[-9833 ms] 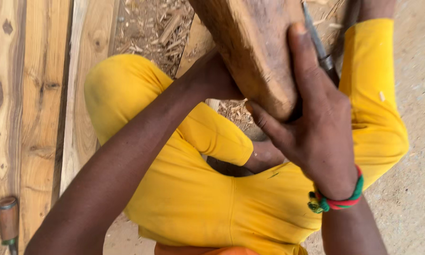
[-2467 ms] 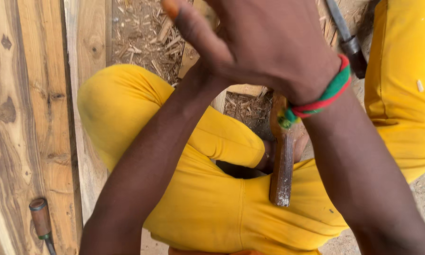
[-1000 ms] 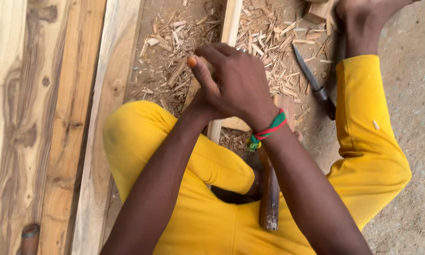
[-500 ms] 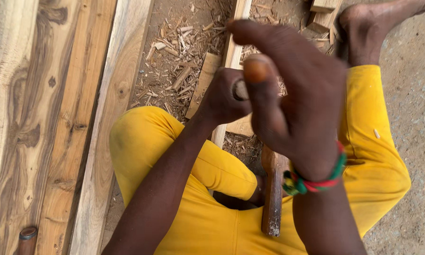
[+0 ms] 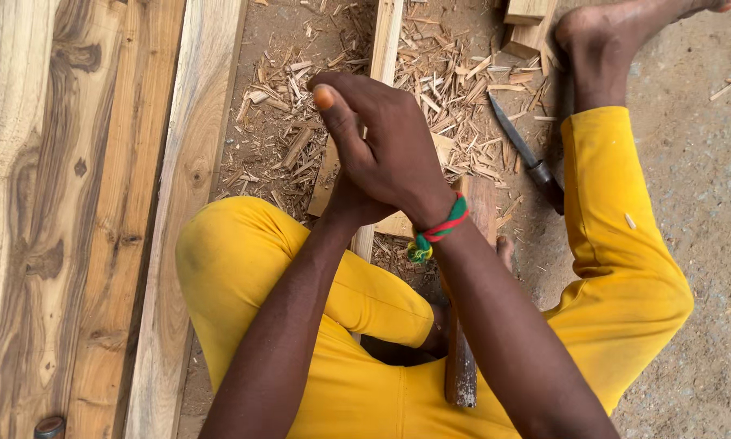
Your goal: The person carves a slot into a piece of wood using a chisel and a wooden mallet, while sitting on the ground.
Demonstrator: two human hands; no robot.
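Sandy ground (image 5: 707,268) scattered with wood shavings (image 5: 292,138), seen from the head camera looking down at a seated person in yellow trousers (image 5: 365,382). Landmark: narrow wooden strip (image 5: 384,41) running from the top edge toward the lap.

Right hand (image 5: 390,154) sits over the strip, fingers closed, wrapped across the left hand (image 5: 345,207); both pressed together in one clasp. Left hand mostly hidden under the right, so its own grip cannot be told. Whether anything is held inside the clasp cannot be told either. Red-green wrist band (image 5: 438,236) on the right wrist, just right of the strip.

Right of the strip: dark wooden piece (image 5: 467,325) lying along the lap, partly under the right forearm. Farther right, knife (image 5: 528,154) with dark handle on the ground among shavings, next to the bare foot (image 5: 609,49). Small wood blocks (image 5: 528,24) near the top, right of the strip.

Left of the strip: long planks (image 5: 81,203) side by side, well apart from the hands. Round tool end (image 5: 50,427) at the bottom edge, on the planks.
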